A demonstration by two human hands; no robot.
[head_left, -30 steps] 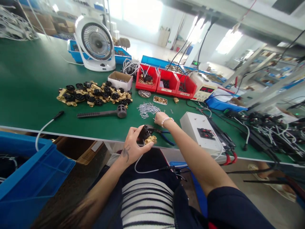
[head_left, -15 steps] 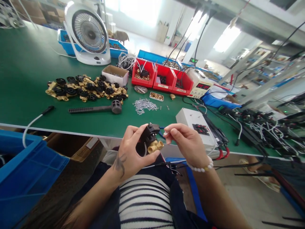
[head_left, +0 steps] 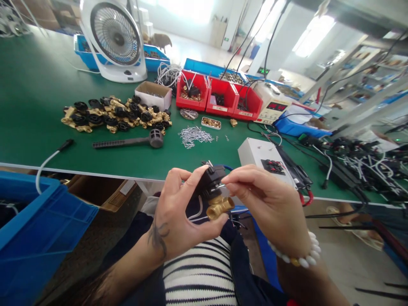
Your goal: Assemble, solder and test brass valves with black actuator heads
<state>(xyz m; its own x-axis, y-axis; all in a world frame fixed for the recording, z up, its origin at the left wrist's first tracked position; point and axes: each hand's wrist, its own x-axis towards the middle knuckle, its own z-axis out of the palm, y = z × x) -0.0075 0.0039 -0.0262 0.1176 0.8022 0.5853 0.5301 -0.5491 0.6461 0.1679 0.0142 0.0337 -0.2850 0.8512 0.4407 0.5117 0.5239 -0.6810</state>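
Note:
My left hand (head_left: 178, 208) is closed round a brass valve (head_left: 220, 207) with a black plastic housing (head_left: 213, 177) on top, held tilted in front of me at the table's edge. The thumb lies under the brass body and the fingers hold the black part. With its fingertips pinched, my right hand (head_left: 270, 197) is at the joint between housing and brass. A small silvery metal pin (head_left: 219, 185) shows at those fingertips, partly hidden. Similar thin metal pins (head_left: 195, 136) lie in a pile on the green table beyond my hands.
Brass valves with black caps (head_left: 116, 114) are heaped at the left, behind a dark mallet-shaped tool (head_left: 127, 143). Red bins (head_left: 219, 105), a white fan (head_left: 117, 42) and a power supply (head_left: 270, 106) stand farther back. A grey switch box (head_left: 255, 155) sits at the right.
My right hand has moved in against the valve, bringing the small pin to the joint below the black housing. My left hand and the valve have shifted slightly right and nearer.

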